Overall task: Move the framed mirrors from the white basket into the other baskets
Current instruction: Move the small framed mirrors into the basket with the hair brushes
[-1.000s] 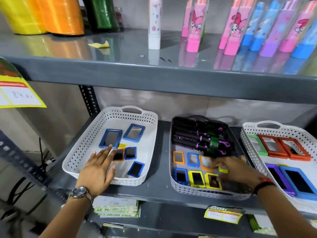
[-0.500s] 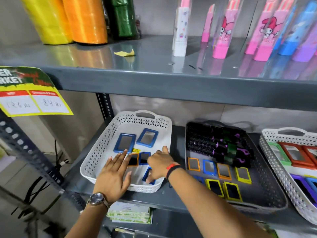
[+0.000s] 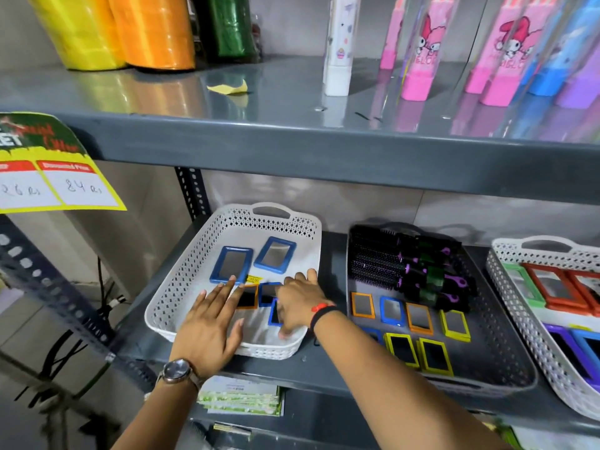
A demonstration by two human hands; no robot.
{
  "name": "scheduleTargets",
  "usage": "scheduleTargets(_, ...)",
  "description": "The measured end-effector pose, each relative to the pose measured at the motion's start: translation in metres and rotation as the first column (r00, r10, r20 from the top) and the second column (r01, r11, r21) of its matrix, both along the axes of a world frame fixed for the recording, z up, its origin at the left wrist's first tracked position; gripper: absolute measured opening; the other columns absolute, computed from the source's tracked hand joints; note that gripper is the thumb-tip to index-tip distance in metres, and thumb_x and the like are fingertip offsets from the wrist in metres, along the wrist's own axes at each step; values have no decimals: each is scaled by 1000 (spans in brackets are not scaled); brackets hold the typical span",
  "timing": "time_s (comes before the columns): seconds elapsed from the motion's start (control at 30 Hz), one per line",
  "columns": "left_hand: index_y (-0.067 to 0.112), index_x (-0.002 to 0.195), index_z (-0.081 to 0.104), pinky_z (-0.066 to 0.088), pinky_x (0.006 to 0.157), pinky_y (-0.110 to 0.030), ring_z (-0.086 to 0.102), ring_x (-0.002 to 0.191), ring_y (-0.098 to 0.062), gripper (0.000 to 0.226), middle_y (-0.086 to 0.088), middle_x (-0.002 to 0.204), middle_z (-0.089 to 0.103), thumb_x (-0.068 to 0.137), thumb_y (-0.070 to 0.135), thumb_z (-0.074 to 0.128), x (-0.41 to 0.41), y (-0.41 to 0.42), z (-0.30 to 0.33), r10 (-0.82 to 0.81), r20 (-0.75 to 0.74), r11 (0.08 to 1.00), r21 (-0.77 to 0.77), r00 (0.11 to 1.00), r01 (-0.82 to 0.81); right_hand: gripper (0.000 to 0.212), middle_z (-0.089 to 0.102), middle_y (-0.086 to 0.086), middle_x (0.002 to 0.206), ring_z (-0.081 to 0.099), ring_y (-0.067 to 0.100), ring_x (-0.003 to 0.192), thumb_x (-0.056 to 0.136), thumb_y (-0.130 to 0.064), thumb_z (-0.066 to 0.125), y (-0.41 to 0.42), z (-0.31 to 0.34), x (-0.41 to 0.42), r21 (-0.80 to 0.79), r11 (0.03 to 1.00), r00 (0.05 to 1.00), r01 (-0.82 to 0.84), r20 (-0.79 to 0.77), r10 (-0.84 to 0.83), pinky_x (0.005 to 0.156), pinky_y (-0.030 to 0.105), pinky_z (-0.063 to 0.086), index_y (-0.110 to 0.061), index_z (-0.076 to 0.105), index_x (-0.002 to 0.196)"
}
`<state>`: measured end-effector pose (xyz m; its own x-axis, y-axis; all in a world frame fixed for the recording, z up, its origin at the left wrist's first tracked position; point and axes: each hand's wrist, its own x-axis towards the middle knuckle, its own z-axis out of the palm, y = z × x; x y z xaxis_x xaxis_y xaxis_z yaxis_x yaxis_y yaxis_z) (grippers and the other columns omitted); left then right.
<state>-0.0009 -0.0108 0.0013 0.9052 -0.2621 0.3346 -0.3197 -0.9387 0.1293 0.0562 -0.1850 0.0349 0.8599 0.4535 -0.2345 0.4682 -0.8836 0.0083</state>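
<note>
The white basket (image 3: 181, 287) on the left of the lower shelf holds two large blue-framed mirrors (image 3: 231, 264) (image 3: 275, 254), a small orange-framed mirror (image 3: 248, 298) and a small blue-framed mirror (image 3: 268, 292). My left hand (image 3: 209, 326) lies flat and open over the basket's front, its fingertips touching the large blue and the orange mirror. My right hand (image 3: 298, 306) is curled down inside the basket, pinching another small blue-framed mirror (image 3: 273, 315), which is tilted and mostly hidden. The grey basket (image 3: 496, 352) to the right holds several small coloured mirrors.
Black and purple hairbrushes (image 3: 406, 271) fill the back of the grey basket. Another white basket (image 3: 506, 274) at the far right holds larger mirrors. The upper shelf edge (image 3: 292, 151) overhangs the baskets. A yellow price tag (image 3: 58, 177) hangs at left.
My right hand has crossed from the grey basket into the white basket and closed on a small blue mirror. My left hand has stayed flat on the basket's front.
</note>
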Motion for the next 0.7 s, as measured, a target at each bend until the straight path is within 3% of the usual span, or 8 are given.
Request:
scheduleTargets(0.13, 5, 126, 43, 25, 98, -38, 52, 109, -30, 61, -20, 126, 53, 95, 45, 8, -1, 1, -1, -8, 13, 1000, 12, 1000, 7, 64, 53, 7, 118, 45, 25, 116, 61, -40, 81, -45, 48, 0, 276, 960, 995, 53, 65, -74, 85, 37, 25, -18, 54, 115)
scheduleTargets(0.23, 2, 124, 47, 24, 97, -39, 57, 104, -35, 64, -23, 124, 55, 95, 44, 8, -1, 1, -1, -3, 32, 999, 38, 999, 1, 68, 57, 4, 123, 49, 22, 119, 60, -38, 82, -123, 69, -8, 336, 930, 983, 150, 55, -178, 96, 40, 33, -22, 52, 118)
scheduleTargets(0.33, -3, 119, 53, 24, 96, -40, 58, 101, -40, 70, -25, 121, 56, 95, 45, 8, 1, 0, -3, 14, 53, 998, 64, 998, -17, 66, 56, 4, 116, 52, 23, 113, 54, -34, 83, -214, 60, -26, 285, 905, 944, 315, 7, -330, 98, 48, 40, -24, 56, 113)
scheduleTargets(0.53, -5, 118, 53, 24, 95, -41, 59, 99, -41, 71, -27, 117, 58, 96, 45, 8, 3, 1, -4, 20, 85, 995, 94, 996, -28, 35, 63, -1, 95, 60, 18, 90, 58, -20, 84, -283, 23, -73, 138, 901, 904, 411, -187, -384, 84, 35, 50, -28, 62, 83)
scheduleTargets(0.63, -5, 118, 53, 24, 95, -41, 58, 99, -40, 71, -27, 117, 58, 96, 45, 8, 2, 1, -5, 18, 92, 995, 95, 996, -26, 25, 56, -14, 82, 58, 11, 83, 68, -19, 69, -288, 2, -81, 80, 934, 930, 349, -152, -335, 78, 28, 39, -36, 50, 69)
scheduleTargets(0.7, -6, 118, 53, 24, 95, -41, 59, 99, -41, 71, -27, 117, 58, 96, 45, 8, 3, 1, -6, 16, 101, 995, 97, 995, -26, 22, 51, -16, 78, 61, 13, 89, 75, -22, 58, -289, -9, -81, 16, 950, 946, 313, -92, -311, 78, 28, 30, -37, 44, 68)
